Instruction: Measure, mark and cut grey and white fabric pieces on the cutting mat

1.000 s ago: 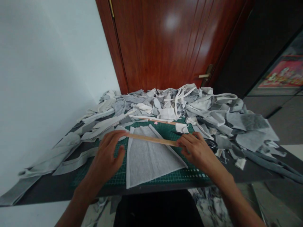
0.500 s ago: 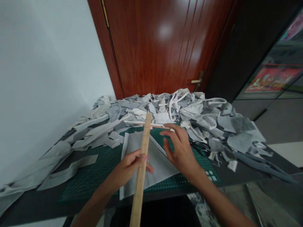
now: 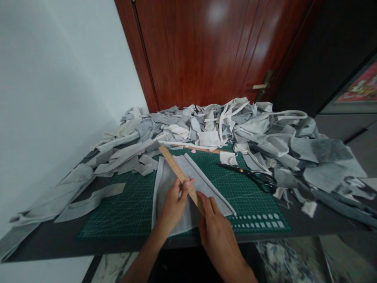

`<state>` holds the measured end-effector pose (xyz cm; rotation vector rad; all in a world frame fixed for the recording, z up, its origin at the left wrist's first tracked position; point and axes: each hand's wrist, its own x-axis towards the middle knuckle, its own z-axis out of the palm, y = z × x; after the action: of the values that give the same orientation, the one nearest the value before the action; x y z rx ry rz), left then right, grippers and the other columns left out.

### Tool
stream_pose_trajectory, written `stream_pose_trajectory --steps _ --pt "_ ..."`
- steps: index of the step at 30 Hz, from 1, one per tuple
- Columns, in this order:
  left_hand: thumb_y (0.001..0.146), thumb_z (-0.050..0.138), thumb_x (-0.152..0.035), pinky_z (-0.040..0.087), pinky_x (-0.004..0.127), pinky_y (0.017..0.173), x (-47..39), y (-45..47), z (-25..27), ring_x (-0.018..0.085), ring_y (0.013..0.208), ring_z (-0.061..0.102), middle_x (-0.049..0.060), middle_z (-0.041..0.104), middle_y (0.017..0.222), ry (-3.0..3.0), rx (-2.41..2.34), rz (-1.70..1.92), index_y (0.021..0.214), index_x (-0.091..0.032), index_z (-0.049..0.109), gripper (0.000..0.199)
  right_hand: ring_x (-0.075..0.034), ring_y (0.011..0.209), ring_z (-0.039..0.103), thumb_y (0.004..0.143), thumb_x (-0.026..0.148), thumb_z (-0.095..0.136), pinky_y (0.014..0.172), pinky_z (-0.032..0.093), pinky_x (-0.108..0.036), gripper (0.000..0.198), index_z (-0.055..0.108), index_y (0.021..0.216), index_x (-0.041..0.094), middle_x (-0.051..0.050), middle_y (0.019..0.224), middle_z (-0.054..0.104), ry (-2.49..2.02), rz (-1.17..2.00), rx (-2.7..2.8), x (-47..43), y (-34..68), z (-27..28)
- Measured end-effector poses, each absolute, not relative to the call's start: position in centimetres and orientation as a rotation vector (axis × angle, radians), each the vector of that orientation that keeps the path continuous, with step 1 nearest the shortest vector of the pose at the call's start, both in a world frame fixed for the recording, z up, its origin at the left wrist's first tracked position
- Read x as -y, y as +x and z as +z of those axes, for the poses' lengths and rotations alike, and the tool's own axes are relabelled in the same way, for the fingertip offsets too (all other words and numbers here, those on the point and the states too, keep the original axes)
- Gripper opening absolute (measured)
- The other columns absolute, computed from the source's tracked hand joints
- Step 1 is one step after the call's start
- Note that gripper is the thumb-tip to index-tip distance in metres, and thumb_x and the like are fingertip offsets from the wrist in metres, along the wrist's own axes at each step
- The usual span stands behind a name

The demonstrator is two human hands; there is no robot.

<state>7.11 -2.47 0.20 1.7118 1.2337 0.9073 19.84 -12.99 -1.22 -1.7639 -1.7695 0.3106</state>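
A wooden ruler (image 3: 176, 168) slants over a grey fabric piece (image 3: 203, 177) with pale folded edges. My left hand (image 3: 173, 202) pinches the ruler near its middle, thumb on top. Around the ruler's near end my right hand (image 3: 216, 228) is closed. Beneath the fabric lies a green cutting mat (image 3: 132, 208) with a printed grid. Some of the fabric's near edge is hidden behind my hands. I cannot tell whether the ruler touches the cloth.
Black scissors (image 3: 250, 175) rest on the mat's right side. A heap of grey and white fabric scraps (image 3: 191, 122) runs along the back of the dark table (image 3: 53, 243). A thin wooden stick (image 3: 203, 149) and a small pink piece (image 3: 193, 151) lie at the mat's far edge.
The ruler has turned from nearly lengthwise to a slant, its far end swinging left. My right hand, open before, has come down and taken hold of its near end.
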Motion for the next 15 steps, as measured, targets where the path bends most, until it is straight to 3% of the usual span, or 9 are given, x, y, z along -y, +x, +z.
stream_pose_trajectory --steps 4,8,11,15 --pt "0.109 0.037 -0.044 0.035 0.055 0.126 1.8 4.4 0.3 0.029 0.143 0.054 0.011 0.067 0.142 2.289 -1.280 0.866 0.122 -0.020 0.069 0.042 -0.026 0.103 0.071 0.099 0.004 0.039 0.087 0.063 -0.040 0.057 0.046 0.152 0.024 -0.013 0.123 0.065 -1.755 0.213 1.724 12.9 21.2 -1.9" --pt "0.111 0.036 -0.035 0.044 0.043 0.122 0.0 -0.6 1.7 0.023 0.138 0.057 0.008 0.067 0.141 2.625 -1.051 0.593 0.126 -0.021 0.069 0.039 -0.027 0.104 0.068 0.099 0.002 0.040 0.090 0.062 -0.045 0.053 0.054 0.145 0.025 -0.012 0.116 0.066 -1.816 0.119 1.742 13.0 22.0 -2.2" --pt "0.109 0.037 -0.028 0.050 0.033 0.113 -0.4 -3.7 2.8 0.020 0.127 0.063 0.005 0.070 0.132 2.729 -0.921 0.442 0.121 -0.023 0.069 0.035 -0.030 0.113 0.064 0.099 0.002 0.045 0.094 0.060 -0.048 0.047 0.061 0.137 0.022 -0.014 0.129 0.064 -1.873 0.009 1.772 12.5 22.8 -2.1" --pt "0.101 0.040 -0.012 0.050 0.029 0.110 1.1 -6.0 3.4 0.017 0.122 0.063 0.003 0.069 0.128 2.816 -0.806 0.350 0.123 -0.026 0.067 0.038 -0.029 0.108 0.063 0.099 0.002 0.049 0.095 0.059 -0.049 0.047 0.062 0.140 0.020 -0.014 0.130 0.065 -1.878 -0.048 1.917 10.9 24.5 -1.9"
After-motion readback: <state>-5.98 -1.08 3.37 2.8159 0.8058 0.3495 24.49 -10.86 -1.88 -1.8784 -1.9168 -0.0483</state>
